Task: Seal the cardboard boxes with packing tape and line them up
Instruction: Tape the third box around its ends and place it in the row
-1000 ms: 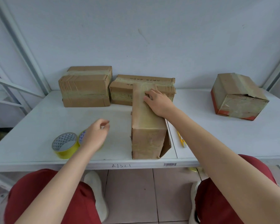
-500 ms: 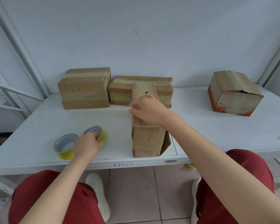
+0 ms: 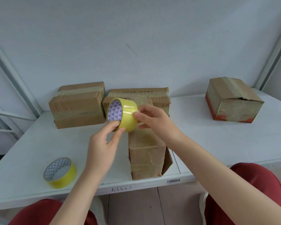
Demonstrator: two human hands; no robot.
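Note:
My left hand grips a yellow roll of packing tape from below and holds it up over the table. My right hand pinches the tape's loose end at the roll's right side. Under both hands a long cardboard box lies lengthwise toward me, with one side flap hanging open at its near right. Two taped boxes stand side by side at the back: a tall one on the left and a flat one behind the roll.
A second yellow tape roll lies flat near the table's front left edge. Another taped box with a red bottom edge sits apart at the back right. The white table ends at a wall behind and metal shelf posts at both sides.
My left hand has picked one roll off the table and raised it. My right hand has left the long box and taken the tape's end.

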